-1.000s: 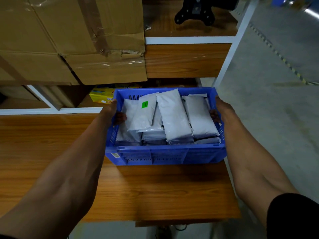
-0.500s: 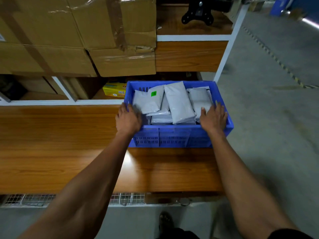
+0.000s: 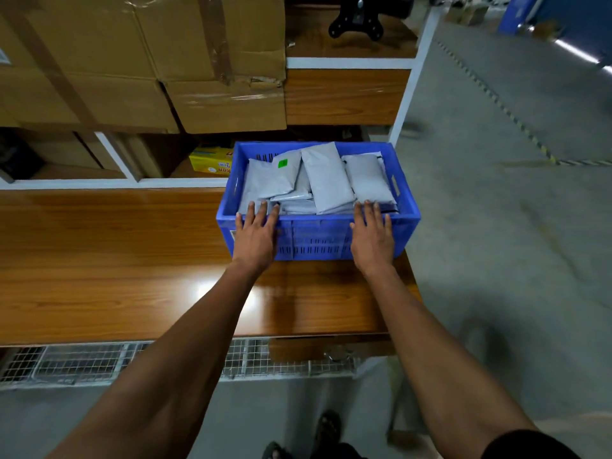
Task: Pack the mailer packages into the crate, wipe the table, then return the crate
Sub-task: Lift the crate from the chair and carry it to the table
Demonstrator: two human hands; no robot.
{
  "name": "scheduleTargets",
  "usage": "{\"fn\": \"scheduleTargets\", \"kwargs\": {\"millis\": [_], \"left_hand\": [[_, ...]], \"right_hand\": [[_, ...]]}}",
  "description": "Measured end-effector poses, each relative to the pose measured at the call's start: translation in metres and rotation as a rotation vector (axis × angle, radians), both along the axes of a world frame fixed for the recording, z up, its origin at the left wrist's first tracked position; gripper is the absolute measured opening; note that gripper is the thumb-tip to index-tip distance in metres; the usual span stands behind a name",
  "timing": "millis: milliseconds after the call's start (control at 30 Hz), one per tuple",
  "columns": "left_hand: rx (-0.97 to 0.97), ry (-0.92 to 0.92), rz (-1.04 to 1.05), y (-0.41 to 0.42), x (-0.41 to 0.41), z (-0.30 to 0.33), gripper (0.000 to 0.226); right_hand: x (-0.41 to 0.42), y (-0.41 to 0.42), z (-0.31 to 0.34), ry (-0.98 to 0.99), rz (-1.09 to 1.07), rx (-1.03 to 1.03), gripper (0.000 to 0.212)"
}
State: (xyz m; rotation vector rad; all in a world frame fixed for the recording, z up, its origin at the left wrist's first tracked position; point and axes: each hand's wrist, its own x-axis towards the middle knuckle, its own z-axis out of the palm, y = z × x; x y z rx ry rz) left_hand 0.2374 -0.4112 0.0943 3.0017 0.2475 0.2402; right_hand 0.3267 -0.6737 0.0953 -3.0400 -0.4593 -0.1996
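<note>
Wooden table (image 3: 116,260) carries the blue crate (image 3: 318,241) at its right end. Left hand (image 3: 256,238) and right hand (image 3: 372,240) lie flat and open against its near wall, grey mailers (image 3: 328,180) just beyond the fingertips. An uneven push could send it off the right edge.

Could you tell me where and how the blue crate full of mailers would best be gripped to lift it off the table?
Probably by the slot handles in its two short end walls, one hand from each side. The blue crate shows a cut-out on its right end. Right now the left hand and right hand lie flat against the near long wall, which offers no handle, only vent slots.
</note>
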Motion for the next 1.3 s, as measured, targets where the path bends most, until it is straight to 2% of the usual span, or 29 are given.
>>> {"fn": "scheduleTargets", "kwargs": {"millis": [100,333,700,933,1200,1300], "left_hand": [[-0.015,-0.065,-0.003,-0.002,0.0,-0.006,0.065],[-0.05,-0.145,-0.008,-0.015,0.0,-0.013,0.068],[-0.021,-0.13,-0.007,-0.028,0.01,-0.016,0.069],[0.019,-0.136,-0.025,-0.026,0.012,-0.026,0.078],[0.07,0.077,0.008,-0.028,0.007,-0.009,0.09],[0.006,0.175,0.016,-0.035,0.001,0.011,0.088]], "right_hand": [[-0.001,-0.002,0.0,-0.043,0.004,0.023,0.073],[0.002,-0.015,0.0,-0.058,0.02,0.028,0.073],[0.017,-0.027,-0.009,-0.065,0.043,0.094,0.081],[0.02,-0.026,-0.012,-0.047,0.041,0.108,0.064],[0.008,-0.026,-0.002,0.012,0.042,0.081,0.065],[-0.002,-0.028,0.007,0.083,0.052,0.081,0.068]]}}
